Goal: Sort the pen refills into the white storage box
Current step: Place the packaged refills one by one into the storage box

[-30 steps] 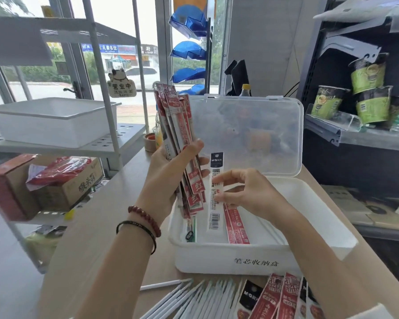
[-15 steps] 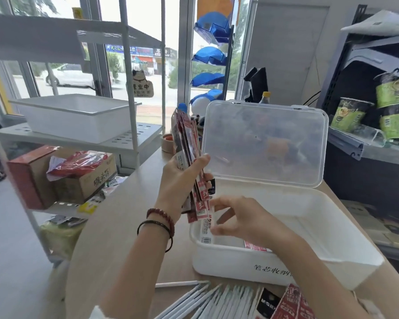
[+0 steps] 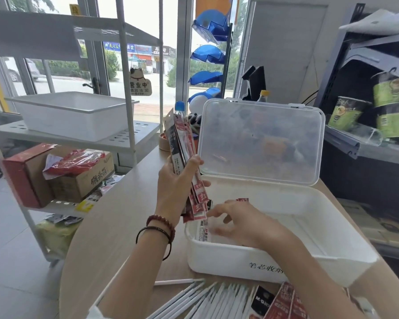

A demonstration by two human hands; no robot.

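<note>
My left hand [image 3: 175,187] holds a fanned bundle of red and black pen refill packets [image 3: 182,143] upright at the left edge of the white storage box [image 3: 240,261]. The box's clear lid [image 3: 260,139] stands open. My right hand [image 3: 242,224] is inside the box with fingers spread, next to a white-and-black refill packet [image 3: 203,231] lying along the left wall. The tip of a red packet [image 3: 242,200] shows beyond my fingers. Several loose white refills [image 3: 207,298] and more packets [image 3: 283,302] lie on the table in front of the box.
The wooden table [image 3: 115,215] has a curved left edge. A white rack with an empty tray [image 3: 74,111] and a cardboard box [image 3: 78,178] stands to the left. A dark shelf with noodle cups [image 3: 346,113] is on the right. A bottle [image 3: 179,108] stands behind the bundle.
My right hand carried the white-and-black packet from beside the bundle down into the box's left side and opened. The left hand kept its bundle upright.
</note>
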